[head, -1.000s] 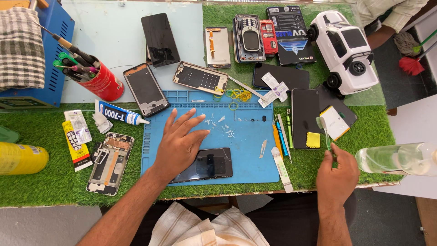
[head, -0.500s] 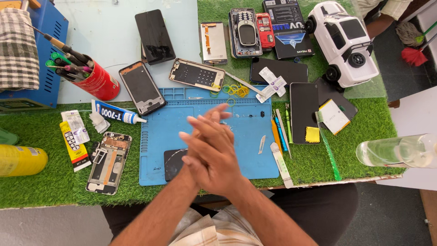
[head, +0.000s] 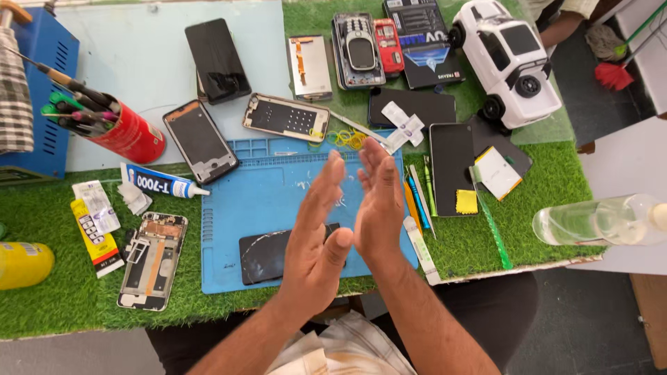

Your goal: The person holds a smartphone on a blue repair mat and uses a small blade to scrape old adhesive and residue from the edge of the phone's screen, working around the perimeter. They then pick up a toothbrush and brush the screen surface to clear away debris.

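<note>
Black and cracked, the phone (head: pixel 278 255) lay face-up near the front edge of the blue mat (head: pixel 243 208), partly hidden behind the left hand (head: pixel 316 239). Both hands hovered above it empty, flat and open, palms facing each other; the right hand (head: pixel 381 201) was just beside the left, not touching. Left of the mat lay a glue tube (head: pixel 163 185) and an opened phone frame (head: pixel 153 260) on the desk's green turf (head: pixel 69 305).

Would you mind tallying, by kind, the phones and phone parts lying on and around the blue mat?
Phone with cracked screen on the blue mat: 1
Black phones or screens off the mat: 3
Opened phone frames and backs: 4
Keypad phones: 2
Total: 10
</note>
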Demonstrator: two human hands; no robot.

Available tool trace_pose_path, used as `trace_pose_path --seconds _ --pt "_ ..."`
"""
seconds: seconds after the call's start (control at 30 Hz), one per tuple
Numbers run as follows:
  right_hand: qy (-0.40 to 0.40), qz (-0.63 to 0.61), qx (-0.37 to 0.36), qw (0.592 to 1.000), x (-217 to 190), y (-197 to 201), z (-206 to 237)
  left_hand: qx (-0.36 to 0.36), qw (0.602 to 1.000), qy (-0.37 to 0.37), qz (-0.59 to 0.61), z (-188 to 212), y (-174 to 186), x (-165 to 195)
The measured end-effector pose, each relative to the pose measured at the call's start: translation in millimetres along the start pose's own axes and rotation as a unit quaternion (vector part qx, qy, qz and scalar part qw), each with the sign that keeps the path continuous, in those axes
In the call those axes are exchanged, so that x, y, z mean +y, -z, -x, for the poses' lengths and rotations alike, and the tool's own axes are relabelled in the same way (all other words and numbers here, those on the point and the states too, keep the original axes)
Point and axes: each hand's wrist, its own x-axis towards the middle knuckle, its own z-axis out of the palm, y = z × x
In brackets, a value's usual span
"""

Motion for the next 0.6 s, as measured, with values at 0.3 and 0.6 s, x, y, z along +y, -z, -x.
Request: trace_pose_path --seconds 0.3,0.6 --pt "0.015 0.391 -0.049 0.919 -43 53 38 0.053 0.837 -0.068 -0.541 0 89 -21" --pt "0.112 0.724 0.032 0.68 -7 103 49 -0.038 0.784 0.01 -0.62 74 113 -30"
